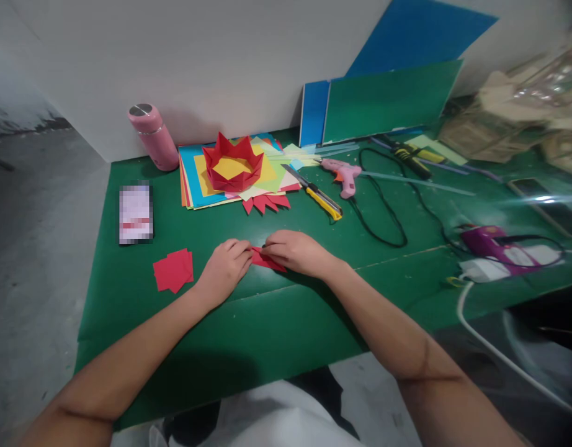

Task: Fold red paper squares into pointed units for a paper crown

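A small folded piece of red paper [268, 261] lies on the green table between my hands. My left hand [227, 266] pinches its left end with closed fingers. From the other side, my right hand [293, 251] presses the paper's upper edge, fingers together. Part of the paper is hidden under the fingers. Left of my left hand sits a loose stack of red paper squares [173, 271]. Beyond my hands, several pointed red folded pieces [267, 202] lie by a red folded-paper ring [234, 180] with upright points, which rests on a pile of coloured paper sheets [189, 180].
Behind my hands lie a yellow utility knife [321, 202] and a pink glue gun [345, 175] with a looping black cable. A pink bottle [154, 139] stands at the back left, near a blurred-out packet [136, 213]. At right is a white power strip [486, 269].
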The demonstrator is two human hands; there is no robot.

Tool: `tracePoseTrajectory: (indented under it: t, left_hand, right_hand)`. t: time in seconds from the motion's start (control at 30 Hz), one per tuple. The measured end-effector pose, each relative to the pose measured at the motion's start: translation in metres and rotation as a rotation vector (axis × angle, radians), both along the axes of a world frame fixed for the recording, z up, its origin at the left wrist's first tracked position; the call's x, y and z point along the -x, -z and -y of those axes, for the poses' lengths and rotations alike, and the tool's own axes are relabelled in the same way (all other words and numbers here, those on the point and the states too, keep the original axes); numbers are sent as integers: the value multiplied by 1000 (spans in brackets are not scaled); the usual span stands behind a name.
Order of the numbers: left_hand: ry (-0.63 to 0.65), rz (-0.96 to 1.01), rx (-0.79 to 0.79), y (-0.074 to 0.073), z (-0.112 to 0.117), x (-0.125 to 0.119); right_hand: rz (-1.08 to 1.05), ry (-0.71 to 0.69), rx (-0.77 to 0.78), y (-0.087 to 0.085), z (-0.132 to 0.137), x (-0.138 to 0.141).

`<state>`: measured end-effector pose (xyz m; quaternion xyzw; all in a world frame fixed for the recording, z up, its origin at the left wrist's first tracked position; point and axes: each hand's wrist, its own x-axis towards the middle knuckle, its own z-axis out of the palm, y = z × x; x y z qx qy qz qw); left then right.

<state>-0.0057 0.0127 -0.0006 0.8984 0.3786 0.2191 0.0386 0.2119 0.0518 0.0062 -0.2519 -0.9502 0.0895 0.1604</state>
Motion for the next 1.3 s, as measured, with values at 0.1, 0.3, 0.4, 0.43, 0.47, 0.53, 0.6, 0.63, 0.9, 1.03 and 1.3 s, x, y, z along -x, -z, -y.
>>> tracePoseTrajectory:
  t: [0.1,0.3,0.4,0.43,0.47,0.53,0.6,0.63,0.9,1.03,1.3]
  left_hand:
    - [20,15,15,0,-1,0]
    - [6,75,71,1,-2,1]
    - [6,117,98,2,-2,1]
    - [9,124,102,3,-3,1]
    - [10,129,105,3,-3,1]
    - [11,137,114,3,-3,1]
    - [11,154,128,4,-4,2]
    - [10,165,138,4,-4,2]
    - [0,186,209,5,-5,3]
    - [-3,170,206,3,-5,3]
    - [14,29,106,-1,-4,1]
  right_hand:
    - [-6,-2,-10,0,0,0]
    - [39,-2,-29,0,1,-1]
    - [50,-7,-27,-1,1,-2]
    - [51,-10,-27,-1,1,-2]
    - [52,-12,-26,-1,1,-2]
    - [49,-13,-26,0,0,-2]
    - [45,-9,-25,0,0,-3]
    - [41,-5,-25,0,0,-3]
    - [27,-1,0,-3,0,-2]
    - [20,-7,0,-3,-1,-2]
    - [31,-14,-6,-2,-1,-2]
